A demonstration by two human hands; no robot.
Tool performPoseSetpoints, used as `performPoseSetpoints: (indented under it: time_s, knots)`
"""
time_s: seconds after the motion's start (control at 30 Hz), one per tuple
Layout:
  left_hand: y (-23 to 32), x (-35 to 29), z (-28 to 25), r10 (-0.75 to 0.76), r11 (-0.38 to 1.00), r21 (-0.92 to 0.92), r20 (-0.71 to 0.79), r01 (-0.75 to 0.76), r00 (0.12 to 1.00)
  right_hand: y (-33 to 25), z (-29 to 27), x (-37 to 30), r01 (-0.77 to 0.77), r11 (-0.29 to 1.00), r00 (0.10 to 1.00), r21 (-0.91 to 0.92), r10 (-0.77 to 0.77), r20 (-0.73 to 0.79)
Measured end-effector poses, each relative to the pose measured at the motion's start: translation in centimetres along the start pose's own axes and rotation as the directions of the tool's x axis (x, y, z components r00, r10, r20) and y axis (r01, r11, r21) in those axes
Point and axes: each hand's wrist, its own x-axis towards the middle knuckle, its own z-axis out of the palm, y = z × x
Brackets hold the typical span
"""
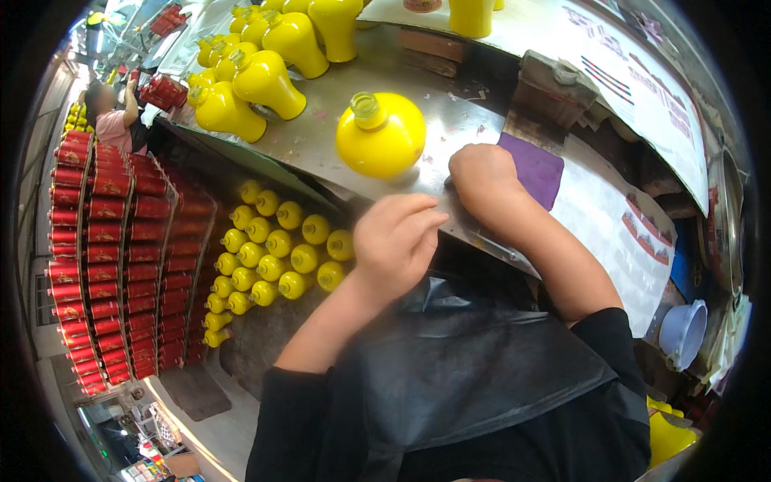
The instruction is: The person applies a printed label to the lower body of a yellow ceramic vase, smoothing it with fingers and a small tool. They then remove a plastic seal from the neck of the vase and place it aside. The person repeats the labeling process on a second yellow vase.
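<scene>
A glossy yellow bottle with a round body and a clear glass neck stands on the metal worktop. My left hand is just in front of the bottle, at the worktop's near edge. Its fingers are stretched out and apart, and nothing shows in them. To the right of the bottle, my right hand is curled closed over the worktop. Its fingertips are hidden, so what they hold, if anything, does not show. Beside that hand lies a flat purple sheet.
More yellow bottles stand at the back left, and several fill the floor to my left. Red boxes are stacked beyond them. A grey block, printed paper and a pale bucket are on the right. Another person is far left.
</scene>
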Motion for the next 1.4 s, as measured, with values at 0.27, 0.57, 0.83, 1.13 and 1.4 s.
performPoseSetpoints:
  time_s: [0.27,0.57,0.83,1.13,1.4]
  knots:
    - [-1.4,-1.5,0.0,-0.560,0.761,-0.347,0.077,0.549,0.825,-0.1,-2.4,-4.0,0.160,0.978,0.861,0.135,-0.072,-0.503]
    - [-1.6,-1.4,0.1,-0.515,0.748,-0.420,0.122,0.514,0.848,-3.0,-2.8,-7.4,0.224,0.940,0.817,0.257,-0.038,-0.575]
    - [-1.1,-2.8,0.0,-0.608,0.509,-0.640,0.206,0.576,0.767,-1.7,-1.4,-7.0,0.059,0.195,0.956,0.979,0.270,-0.111]
    - [-0.4,-1.0,-0.2,-0.418,0.283,-0.729,0.491,0.623,0.764,-1.9,-2.3,-8.8,0.414,0.649,0.757,0.638,0.144,-0.638]
    - [-1.2,0.0,-0.6,-0.353,0.168,-0.639,0.672,0.751,0.651,-1.5,-3.3,-10.3,0.386,0.362,0.871,0.849,0.160,-0.465]
